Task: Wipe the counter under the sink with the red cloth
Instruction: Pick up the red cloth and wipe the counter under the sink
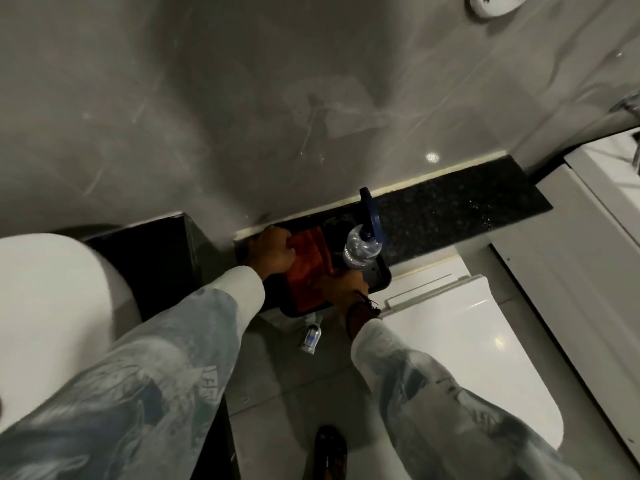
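- Presently, left hand clenched on red cloth, pressing it down on black tray.
- Right hand gripped the tray's edge.
- Clear bottle stood on the tray, by dark counter.

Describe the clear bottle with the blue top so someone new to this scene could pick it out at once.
Find the dark speckled counter that runs along the grey wall, above the white toilet lid. At its left end sits a black tray, and the clear bottle stands there beside the red cloth. Its tall blue top sets it apart from the smaller bottle on the floor.
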{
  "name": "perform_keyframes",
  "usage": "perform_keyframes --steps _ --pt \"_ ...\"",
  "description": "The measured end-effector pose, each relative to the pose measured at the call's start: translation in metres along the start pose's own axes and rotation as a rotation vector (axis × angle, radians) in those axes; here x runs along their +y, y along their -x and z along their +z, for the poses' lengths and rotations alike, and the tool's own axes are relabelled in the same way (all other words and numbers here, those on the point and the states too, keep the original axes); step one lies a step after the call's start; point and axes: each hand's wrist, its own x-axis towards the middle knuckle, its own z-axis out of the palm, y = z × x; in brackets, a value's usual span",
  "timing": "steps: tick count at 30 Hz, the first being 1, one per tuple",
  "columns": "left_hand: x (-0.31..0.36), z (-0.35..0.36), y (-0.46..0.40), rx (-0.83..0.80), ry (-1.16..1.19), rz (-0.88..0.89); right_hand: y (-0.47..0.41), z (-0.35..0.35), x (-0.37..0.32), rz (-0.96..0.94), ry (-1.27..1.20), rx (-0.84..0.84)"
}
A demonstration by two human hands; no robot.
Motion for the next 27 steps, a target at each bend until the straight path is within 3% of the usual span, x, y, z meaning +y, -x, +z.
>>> perform_keyframes --steps 4,11,19,27 --pt "0.005 -0.037 0.045 -0.052 0.104 -0.098 0.036 -0.015 -0.007 0.002 -0.200 -0.115" --pt "0.019 -0.061 0.167 0.013 0.024 -0.014 0.160 -0.047 0.008 -0.034 -0.360 -0.229" --pt "-0.024 -0.034 0.313 0.012 0.042 0.144 0.324 -0.038 0.087 -0.059 -0.325 -0.275" --pt "-0.087 0.001 0.385 0.010 -0.031 0.172 0.351 0.030 0.163 0.039 -0.248 -0.262"
